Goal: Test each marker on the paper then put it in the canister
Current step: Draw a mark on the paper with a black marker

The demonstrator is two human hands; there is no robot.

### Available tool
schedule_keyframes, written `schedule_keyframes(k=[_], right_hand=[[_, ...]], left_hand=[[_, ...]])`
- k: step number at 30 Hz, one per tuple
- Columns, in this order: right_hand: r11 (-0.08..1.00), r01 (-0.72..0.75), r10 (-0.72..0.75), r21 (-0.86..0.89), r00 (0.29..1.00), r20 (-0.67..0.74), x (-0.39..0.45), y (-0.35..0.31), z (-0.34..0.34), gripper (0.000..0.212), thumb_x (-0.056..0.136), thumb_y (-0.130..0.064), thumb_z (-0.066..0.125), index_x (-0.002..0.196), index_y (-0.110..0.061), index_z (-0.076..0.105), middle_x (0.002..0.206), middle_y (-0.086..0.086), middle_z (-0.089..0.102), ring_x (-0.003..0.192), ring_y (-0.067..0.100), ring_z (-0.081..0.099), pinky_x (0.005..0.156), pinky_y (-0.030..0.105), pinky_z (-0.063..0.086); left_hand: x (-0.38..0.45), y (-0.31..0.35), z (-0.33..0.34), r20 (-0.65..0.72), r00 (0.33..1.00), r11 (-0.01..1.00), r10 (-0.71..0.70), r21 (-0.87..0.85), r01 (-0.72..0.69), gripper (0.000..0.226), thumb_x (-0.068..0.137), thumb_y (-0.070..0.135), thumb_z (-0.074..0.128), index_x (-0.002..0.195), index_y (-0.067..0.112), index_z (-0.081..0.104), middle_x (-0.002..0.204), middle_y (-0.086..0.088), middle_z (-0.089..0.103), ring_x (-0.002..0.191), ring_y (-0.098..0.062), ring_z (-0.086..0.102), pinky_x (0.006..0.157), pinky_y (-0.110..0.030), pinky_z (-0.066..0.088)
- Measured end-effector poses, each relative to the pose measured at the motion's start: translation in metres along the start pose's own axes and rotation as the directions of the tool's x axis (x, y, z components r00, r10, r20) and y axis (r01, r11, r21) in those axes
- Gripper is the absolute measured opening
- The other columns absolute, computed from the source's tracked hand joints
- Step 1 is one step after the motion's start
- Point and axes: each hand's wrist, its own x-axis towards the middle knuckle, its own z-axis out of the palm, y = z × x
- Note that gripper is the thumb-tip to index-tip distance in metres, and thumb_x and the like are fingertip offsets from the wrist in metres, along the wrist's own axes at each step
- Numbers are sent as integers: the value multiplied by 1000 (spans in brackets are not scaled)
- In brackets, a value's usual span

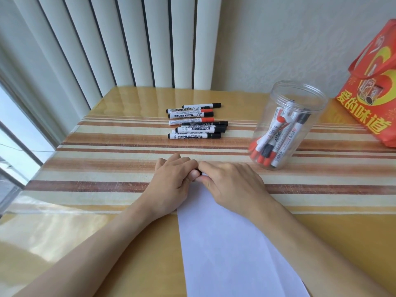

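A black-capped whiteboard marker, almost hidden, sits between both hands at the far end of the white paper sheet. The left hand curls round one end and the right hand pinches the other, likely to pull the cap off or push it on. Well beyond them lies a loose row of black and red markers awaiting testing. To the right, the clear plastic canister stands upright on the striped desk, already holding several.
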Motion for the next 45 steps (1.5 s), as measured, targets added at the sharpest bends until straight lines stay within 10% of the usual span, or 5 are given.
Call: schedule_keyframes(k=[13, 23, 30, 35, 45], right_hand=[[994, -100, 98, -38, 994, -45, -1, 7, -10, 52, 98, -71, 21, 108, -29, 50, 73, -1, 69, 72, 36, 67, 51, 37, 39], [864, -141, 240, 483, 959, -149, -7, 28, -3, 27, 100, -3, 53, 116, -25, 59, 94, -12, 61, 80, 13, 63, 72, 34, 49], [91, -227, 456, 970, 875, 162, -9, 26, -2, 44, 100, 11, 44, 121, -16, 71, 116, 9, 75, 83, 23, 72, 82, 34, 58], [214, -195, 494, 957, 867, 67, -4, 22, -1, 27, 91, -29, 69, 105, -7, 60, 70, 7, 62, 60, 18, 56, 54, 22, 43], [336, -323, 468, 885, 872, 140, 4, 25, 4, 10, 97, -12, 68, 90, -14, 61, 68, 8, 64, 44, 21, 49, 39, 22, 30]], left_hand=[[1, 1, -5, -179, 982, 995, -62, 63, 74, 29, 107, 37, 34, 90, 24, 54, 84, 15, 51, 80, -14, 42, 69, -35, 24], [-1, -4, 1, -70, 930, 912, -362, 180, 368, 61, 97, 47, 45, 155, 30, 38, 140, 5, 45, 131, -18, 32, 102, -38, 25], [-12, 5, -7, 163, 956, 941, -242, 278, 191, 82, 88, 78, 15, 161, 41, 12, 169, 8, 9, 157, -11, -1, 126, -43, 2], [-11, 1, -4, 192, 954, 937, -229, 309, 162, 86, 88, 80, 8, 163, 39, 2, 171, 5, -5, 157, -12, -4, 126, -43, -2], [-9, -3, -4, 205, 966, 968, -157, 225, 109, 50, 92, 76, 22, 133, 52, 39, 165, -3, 19, 154, -22, 20, 117, -53, 17]])
